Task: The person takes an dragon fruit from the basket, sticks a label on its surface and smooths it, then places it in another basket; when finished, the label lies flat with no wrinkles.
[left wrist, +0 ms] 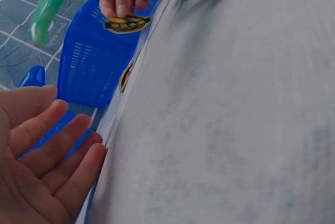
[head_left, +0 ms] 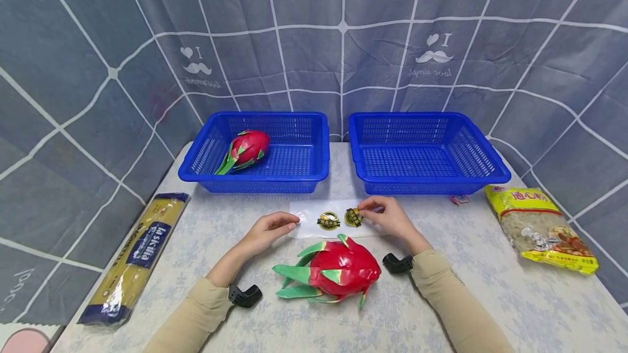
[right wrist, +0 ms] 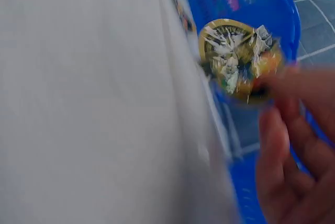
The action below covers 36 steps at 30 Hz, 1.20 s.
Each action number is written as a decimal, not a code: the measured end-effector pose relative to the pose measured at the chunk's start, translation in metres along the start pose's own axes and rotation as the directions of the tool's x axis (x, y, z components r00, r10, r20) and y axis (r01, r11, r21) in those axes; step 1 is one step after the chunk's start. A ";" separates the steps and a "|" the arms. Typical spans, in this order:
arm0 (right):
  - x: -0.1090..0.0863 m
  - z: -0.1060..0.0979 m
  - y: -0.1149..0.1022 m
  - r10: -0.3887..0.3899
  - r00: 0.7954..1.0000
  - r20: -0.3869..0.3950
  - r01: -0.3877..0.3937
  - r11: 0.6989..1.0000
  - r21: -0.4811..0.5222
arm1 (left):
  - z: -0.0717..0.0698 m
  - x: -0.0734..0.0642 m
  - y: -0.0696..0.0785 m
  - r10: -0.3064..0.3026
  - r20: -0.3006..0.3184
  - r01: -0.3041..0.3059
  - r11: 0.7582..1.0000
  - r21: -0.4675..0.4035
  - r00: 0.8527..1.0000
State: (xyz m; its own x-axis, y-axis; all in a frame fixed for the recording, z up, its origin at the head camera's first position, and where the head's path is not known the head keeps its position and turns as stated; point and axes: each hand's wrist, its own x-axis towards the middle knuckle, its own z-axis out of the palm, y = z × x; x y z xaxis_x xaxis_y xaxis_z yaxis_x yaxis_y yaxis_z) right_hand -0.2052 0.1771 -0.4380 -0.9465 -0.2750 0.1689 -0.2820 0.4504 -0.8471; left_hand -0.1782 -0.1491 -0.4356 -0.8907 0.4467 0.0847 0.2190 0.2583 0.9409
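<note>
Biggest thing first: a grey-blue fabric curtain with white grid lines (head_left: 304, 59) hangs around the back and sides. In front of it is a table under a pale cloth with a faint blue floral print (head_left: 343, 331).

Two rectangular blue plastic mesh baskets sit side by side at the far edge, a left one (head_left: 255, 185) and a right one (head_left: 427, 187). Long yellow-and-navy plastic pack of spaghetti (head_left: 137, 257) lies slanted on the left, and a clear-and-yellow plastic bag of pasta (head_left: 544, 230) is over on the right.

Shiny red dragon fruit with green leaves (head_left: 343, 271) lies on its side between the forearms, leaves pointing left. Another red-and-green dragon fruit (head_left: 252, 148) is inside the left basket. Just beyond the nearer fruit is a flat, whitish, glossy strip (head_left: 309, 211).

Now the hands. The left hand (head_left: 267, 230) is loosely open with nothing in it, fingertips at the strip's left end; can't tell if they actually touch. The right hand (head_left: 390, 219) has thumb and fingertips closed in a pinch on a round black-and-gold sticker (head_left: 353, 217) over the strip's right part. A matching round black-and-gold sticker (head_left: 328, 220) lies on the strip's middle.

Smallest: a little pink packet (head_left: 459, 199) by the right basket's front.
</note>
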 end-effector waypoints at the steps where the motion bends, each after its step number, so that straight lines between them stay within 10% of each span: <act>1: -0.001 -0.004 -0.005 -0.011 1.000 0.011 0.011 1.000 0.021 | 0.000 0.001 -0.001 0.009 -0.013 -0.008 1.000 0.009 1.000; 9: -0.019 -0.030 -0.046 -0.130 0.985 0.117 0.091 0.951 0.295 | 0.012 -0.012 0.037 0.184 -0.011 -0.184 0.983 0.021 0.983; 17: -0.045 -0.018 -0.069 -0.270 0.918 0.291 0.144 0.910 0.389 | 0.044 -0.026 0.058 0.535 0.198 -0.569 0.792 0.221 0.821; 21: -0.052 -0.009 -0.070 -0.301 0.886 0.352 0.150 0.905 0.397 | 0.052 -0.025 0.055 0.578 0.210 -0.615 0.731 0.297 0.789; 36: -0.055 0.005 -0.071 -0.258 0.935 0.245 0.192 0.945 0.264 | 0.048 -0.018 0.042 0.503 0.165 -0.526 0.835 0.159 0.848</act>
State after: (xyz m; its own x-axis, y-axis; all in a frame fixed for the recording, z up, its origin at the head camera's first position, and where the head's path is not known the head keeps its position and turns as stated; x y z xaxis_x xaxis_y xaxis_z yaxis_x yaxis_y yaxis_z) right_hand -0.1321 0.1562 -0.3894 -0.7735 -0.5810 0.2533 -0.4066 0.1483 -0.9015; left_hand -0.1338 -0.1049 -0.4131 -0.5797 0.6500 0.4914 0.7153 0.1170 0.6890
